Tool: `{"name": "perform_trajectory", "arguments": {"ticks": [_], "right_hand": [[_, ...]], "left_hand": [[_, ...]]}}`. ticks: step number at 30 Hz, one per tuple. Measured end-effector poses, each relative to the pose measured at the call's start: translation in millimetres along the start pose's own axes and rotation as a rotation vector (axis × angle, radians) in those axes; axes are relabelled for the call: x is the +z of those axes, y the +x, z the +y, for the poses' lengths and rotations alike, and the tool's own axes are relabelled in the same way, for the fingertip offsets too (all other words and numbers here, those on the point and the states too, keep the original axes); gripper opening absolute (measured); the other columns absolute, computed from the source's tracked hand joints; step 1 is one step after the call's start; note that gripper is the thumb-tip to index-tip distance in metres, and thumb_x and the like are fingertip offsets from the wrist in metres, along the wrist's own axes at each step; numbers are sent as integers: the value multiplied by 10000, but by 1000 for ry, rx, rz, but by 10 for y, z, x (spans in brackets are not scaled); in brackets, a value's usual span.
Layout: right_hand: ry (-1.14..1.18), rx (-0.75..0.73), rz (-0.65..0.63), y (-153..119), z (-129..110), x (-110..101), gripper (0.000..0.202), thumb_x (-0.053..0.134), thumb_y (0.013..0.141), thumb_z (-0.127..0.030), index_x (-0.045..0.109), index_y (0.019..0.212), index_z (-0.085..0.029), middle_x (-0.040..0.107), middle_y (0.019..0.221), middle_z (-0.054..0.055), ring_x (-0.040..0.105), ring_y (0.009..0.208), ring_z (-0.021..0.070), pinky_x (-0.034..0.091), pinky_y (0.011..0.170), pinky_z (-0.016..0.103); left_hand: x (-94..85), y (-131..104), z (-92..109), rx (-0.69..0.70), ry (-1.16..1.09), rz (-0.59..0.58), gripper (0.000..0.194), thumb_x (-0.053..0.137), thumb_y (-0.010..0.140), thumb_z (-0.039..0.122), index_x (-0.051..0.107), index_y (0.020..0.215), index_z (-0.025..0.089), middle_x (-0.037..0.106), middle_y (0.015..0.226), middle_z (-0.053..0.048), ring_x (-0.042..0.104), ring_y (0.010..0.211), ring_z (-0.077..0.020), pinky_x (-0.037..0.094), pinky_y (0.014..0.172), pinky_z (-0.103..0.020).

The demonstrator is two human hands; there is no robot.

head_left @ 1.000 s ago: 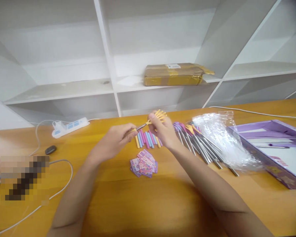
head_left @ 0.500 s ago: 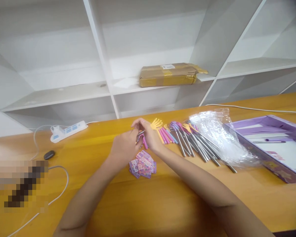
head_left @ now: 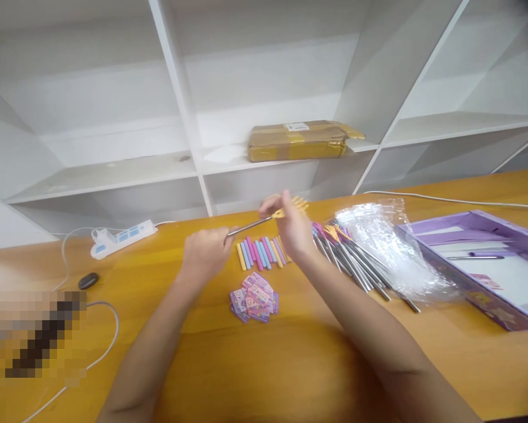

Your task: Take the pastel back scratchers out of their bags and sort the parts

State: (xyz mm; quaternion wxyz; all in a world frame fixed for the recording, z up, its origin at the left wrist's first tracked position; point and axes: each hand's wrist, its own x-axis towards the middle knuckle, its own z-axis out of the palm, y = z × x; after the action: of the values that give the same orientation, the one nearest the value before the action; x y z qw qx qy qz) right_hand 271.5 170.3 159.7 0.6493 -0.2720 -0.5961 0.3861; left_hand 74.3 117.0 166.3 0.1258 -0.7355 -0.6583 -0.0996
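Observation:
Stretched between my hands is a back scratcher with a thin metal rod (head_left: 252, 225) and a yellow hand-shaped head. My left hand (head_left: 205, 251) is closed in a fist round the rod's near end. At the other end, my right hand (head_left: 298, 232) grips by the yellow head, whose fingers stick out past my thumb; part of the head is hidden. Below the rod lies a row of coloured sleeves (head_left: 259, 252) in yellow, blue, pink and purple. Nearer me is a loose pile of small printed cards (head_left: 255, 298).
Right of my hands lie several metal back scratchers (head_left: 356, 267), then clear plastic bags (head_left: 389, 247) and a purple box (head_left: 493, 308). A taped carton (head_left: 299, 141) sits on the shelf. To the left are a power strip (head_left: 125, 238) and a small black object (head_left: 88, 281).
My hands have moved apart, left hand to the left and right hand to the right. The back scratcher's rod now shows at length between them, and the row of sleeves is uncovered.

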Motion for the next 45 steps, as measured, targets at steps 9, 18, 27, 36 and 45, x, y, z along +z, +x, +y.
{"name": "perform_trajectory", "arguments": {"ticks": [9,18,27,36,45], "right_hand": [[221,-89,409,610,-450,-2033,525,539,1014,-300,304,556,-199,412,585,-17,496,573,70,335,600,384],[536,27,661,560,-508,-1871,370,479,983,-197,413,619,-178,429,645,-17,488,609,108,386,561,245],[186,-105,784,622,-403,-1841,430,365,899,5,597,567,-139,491,613,27,488,544,96,286,493,225],[-23,-178,721,596,-335,-1882,495,315,930,7,716,693,-160,517,542,28,492,481,120,298,455,268],[-56,-177,405,578,-77,-1315,287,640,897,-386,777,984,-149,569,623,18,475,509,120,292,451,262]], "left_hand": [[-229,40,-1347,-26,126,64,353,483,983,344,832,966,291,818,895,-75,724,820,-299,351,629,-332],[-344,-19,-1235,-124,145,24,307,487,979,379,712,825,237,749,799,-86,671,757,-286,266,613,-333],[-309,-33,-1388,-232,207,145,227,558,947,374,716,935,212,746,895,-124,680,845,-320,326,637,-350],[-345,-80,-1471,-281,254,45,224,525,922,193,744,923,239,722,766,-116,676,773,-339,302,635,-356],[-409,-119,-1033,-146,231,-23,252,477,925,125,705,871,219,712,767,-114,674,723,-311,314,626,-358]]}}
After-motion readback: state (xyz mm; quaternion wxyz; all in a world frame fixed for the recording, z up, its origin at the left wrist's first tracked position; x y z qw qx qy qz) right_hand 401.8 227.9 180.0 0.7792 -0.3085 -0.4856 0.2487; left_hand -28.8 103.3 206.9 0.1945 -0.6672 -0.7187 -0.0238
